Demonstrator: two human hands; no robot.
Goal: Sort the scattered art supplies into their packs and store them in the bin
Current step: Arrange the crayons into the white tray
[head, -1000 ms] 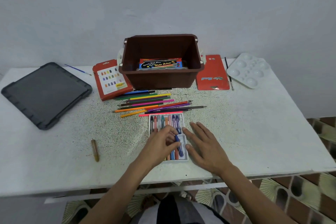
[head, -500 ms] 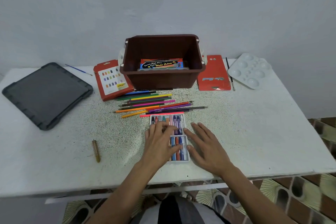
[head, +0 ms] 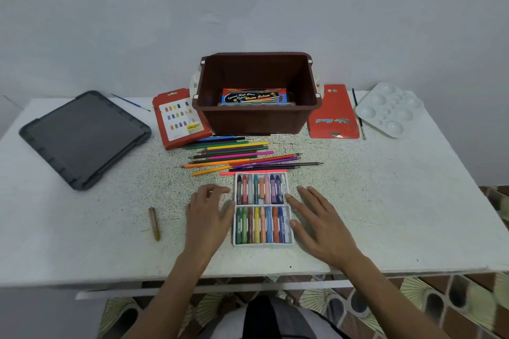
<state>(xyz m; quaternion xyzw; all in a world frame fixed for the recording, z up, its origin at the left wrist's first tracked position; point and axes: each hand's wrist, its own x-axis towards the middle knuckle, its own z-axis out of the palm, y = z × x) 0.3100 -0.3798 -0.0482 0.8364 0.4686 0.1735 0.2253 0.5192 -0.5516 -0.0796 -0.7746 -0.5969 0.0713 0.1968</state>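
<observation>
White speckled surface (head: 391, 201) against a pale wall — near its front middle lies the crayon tray (head: 262, 243), both rows filled. The left hand (head: 206, 219) rests at the tray's 9 o'clock and the right hand (head: 321, 226) at its 3 o'clock, both released, fingers loose, grasping nothing. Coloured pencils (head: 239, 157) lie scattered at 12 o'clock, the brown bin (head: 259, 121) beyond them. One loose crayon (head: 154, 223) lies apart at 9 o'clock — past the left hand.
</observation>
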